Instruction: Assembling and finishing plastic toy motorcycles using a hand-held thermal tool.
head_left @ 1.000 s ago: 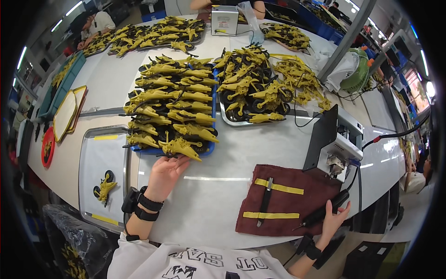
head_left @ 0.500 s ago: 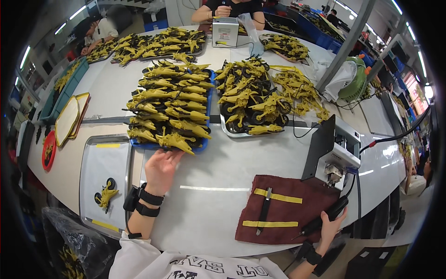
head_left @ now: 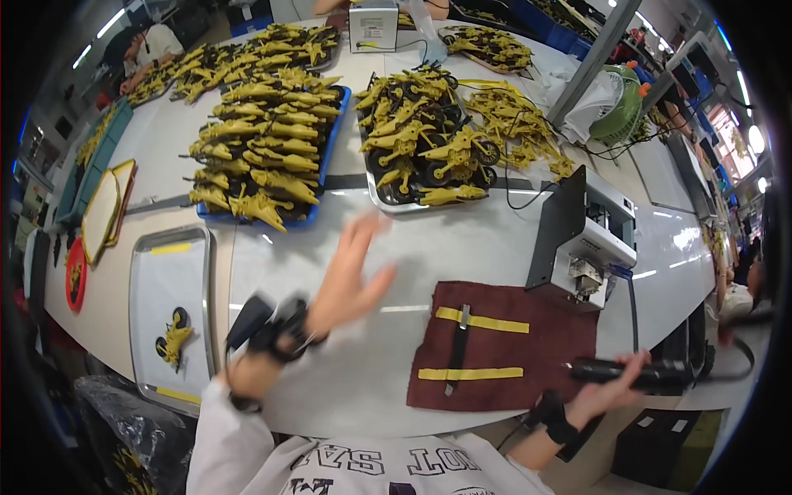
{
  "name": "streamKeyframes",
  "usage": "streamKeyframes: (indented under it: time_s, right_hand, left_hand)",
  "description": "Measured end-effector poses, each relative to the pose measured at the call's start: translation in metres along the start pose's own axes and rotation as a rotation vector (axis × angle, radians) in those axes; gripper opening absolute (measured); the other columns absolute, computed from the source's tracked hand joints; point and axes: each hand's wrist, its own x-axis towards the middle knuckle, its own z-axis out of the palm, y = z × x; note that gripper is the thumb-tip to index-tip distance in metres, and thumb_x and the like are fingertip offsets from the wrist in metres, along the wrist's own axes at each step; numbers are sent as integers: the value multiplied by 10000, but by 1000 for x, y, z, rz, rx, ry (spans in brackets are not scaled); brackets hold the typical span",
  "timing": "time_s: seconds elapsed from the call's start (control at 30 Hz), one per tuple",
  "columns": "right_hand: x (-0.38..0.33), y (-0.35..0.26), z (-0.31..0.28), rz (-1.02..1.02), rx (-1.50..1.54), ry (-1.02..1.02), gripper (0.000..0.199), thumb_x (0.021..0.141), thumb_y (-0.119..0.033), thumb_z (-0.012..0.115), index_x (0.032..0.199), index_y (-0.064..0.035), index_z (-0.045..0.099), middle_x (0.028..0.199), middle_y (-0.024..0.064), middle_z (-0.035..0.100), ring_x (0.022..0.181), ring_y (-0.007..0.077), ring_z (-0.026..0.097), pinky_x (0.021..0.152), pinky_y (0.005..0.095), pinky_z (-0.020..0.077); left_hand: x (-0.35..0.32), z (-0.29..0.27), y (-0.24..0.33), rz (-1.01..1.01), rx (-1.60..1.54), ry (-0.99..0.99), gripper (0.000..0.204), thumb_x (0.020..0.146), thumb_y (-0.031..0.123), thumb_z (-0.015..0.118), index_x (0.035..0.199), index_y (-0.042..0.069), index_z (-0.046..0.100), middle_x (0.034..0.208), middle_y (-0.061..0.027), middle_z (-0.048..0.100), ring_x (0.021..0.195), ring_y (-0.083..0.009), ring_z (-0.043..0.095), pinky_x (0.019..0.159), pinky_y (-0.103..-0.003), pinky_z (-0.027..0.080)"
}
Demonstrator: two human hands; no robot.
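Observation:
My left hand [head_left: 351, 276], blurred by motion, is raised over the table with its fingers stretched apart and nothing in it. Ahead of it stands a metal tray [head_left: 373, 191] heaped with yellow and black toy motorcycles [head_left: 450, 153]. To its left, a blue tray [head_left: 328, 165] carries rows of yellow motorcycle bodies [head_left: 268, 157]. At the lower right my right hand [head_left: 612, 394] grips a black electric screwdriver [head_left: 660, 374], lying nearly level with its tip to the left, over the edge of a dark red cloth [head_left: 503, 346].
A single toy motorcycle [head_left: 173, 337] lies in a metal tray [head_left: 136, 313] at left. Behind the cloth stands a grey and black machine [head_left: 577, 247]. Loose yellow parts [head_left: 516, 120] lie in a pile at the back. A green fan [head_left: 619, 107] stands far right.
My left hand has left the front edge of the blue tray and moved right, fingers spread. The screwdriver has swung from slanting to nearly level. The whole view has shifted slightly.

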Motion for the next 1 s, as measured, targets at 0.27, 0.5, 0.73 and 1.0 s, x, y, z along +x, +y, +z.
streamKeyframes:
  time_s: [0.27, 0.5, 0.73, 1.0]
  right_hand:
    - [-23, 12, 1, -34, 28, -226, 411, 850, -38, 556, 1203, -8, 347, 1063, 129, 526, 800, 189, 566, 753, 322, 497]
    - [-7, 14, -17, 250, 314, -707, 516, 796, -23, 570, 1274, 33, 383, 1156, 137, 484, 1033, 244, 503, 945, 374, 401]
    - [-8, 23, -13, 113, 166, -483, 381, 827, -68, 560, 1176, 33, 441, 1126, 122, 477, 1016, 213, 511, 909, 360, 424]
    - [-8, 33, -2, 4, -4, -14, 241, 861, -100, 569, 1046, -12, 442, 809, 59, 543, 649, 126, 524, 645, 272, 485]
  left_hand:
    - [47, 60, -65, 132, 673, 53, 226, 715, 61, 548, 939, 48, 525, 878, -85, 498, 897, -255, 491, 718, -378, 414]
    - [48, 45, -70, 233, 611, -85, 175, 708, -16, 572, 874, 24, 539, 857, -90, 503, 859, -276, 500, 706, -365, 448]
    - [-3, 8, -50, 245, 532, -191, 217, 667, 0, 564, 881, 33, 557, 843, -67, 504, 865, -246, 508, 707, -339, 463]
    - [-26, -16, -46, 244, 472, -213, 232, 703, -23, 617, 926, 31, 582, 817, -72, 526, 784, -262, 513, 651, -364, 452]
